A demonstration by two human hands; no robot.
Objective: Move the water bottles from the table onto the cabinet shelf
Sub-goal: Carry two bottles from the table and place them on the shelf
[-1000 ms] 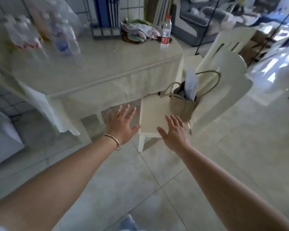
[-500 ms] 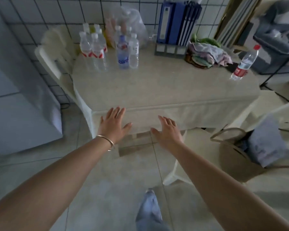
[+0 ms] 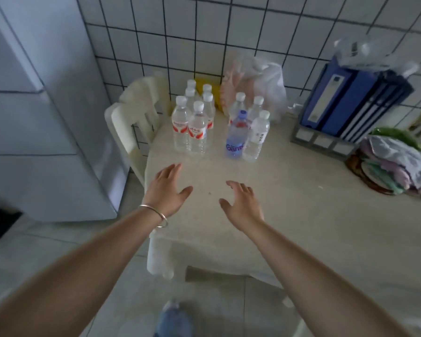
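**A:** Where are the hands, and where are the water bottles?

**B:** Both hands reach forward over the tabletop [image 3: 301,215], holding nothing. The left hand [image 3: 167,193] has its fingers straight and slightly spread; a thin metal bangle [image 3: 159,215] circles that wrist. The right hand [image 3: 243,205] has its fingers apart and gently bent. The water bottles [image 3: 219,122] stand upright beyond the fingertips, near the tiled wall [image 3: 253,32], apart from both hands.

**A:** How are they grouped?

**B:** Two clusters. The left cluster, ahead of the left hand, is clear plastic bottles with white caps and red-and-white labels [image 3: 197,132]; the writing is too blurred to read. The right cluster includes a blue-tinted bottle [image 3: 236,135] with a blue cap and white lettering that seems to begin "Gan", and a clear bottle with a white label [image 3: 257,135] carrying small unreadable print.

**A:** What else is there?

**B:** A pale cloth covers the tabletop and drapes over its edge. Behind the bottles sits a crumpled clear plastic bag [image 3: 260,81]. To the right, blue binders [image 3: 350,98] stand in a grey rack, beside folded cloths [image 3: 396,171]. A cream plastic chair [image 3: 136,113] stands at the left, next to a white cabinet [image 3: 46,117].
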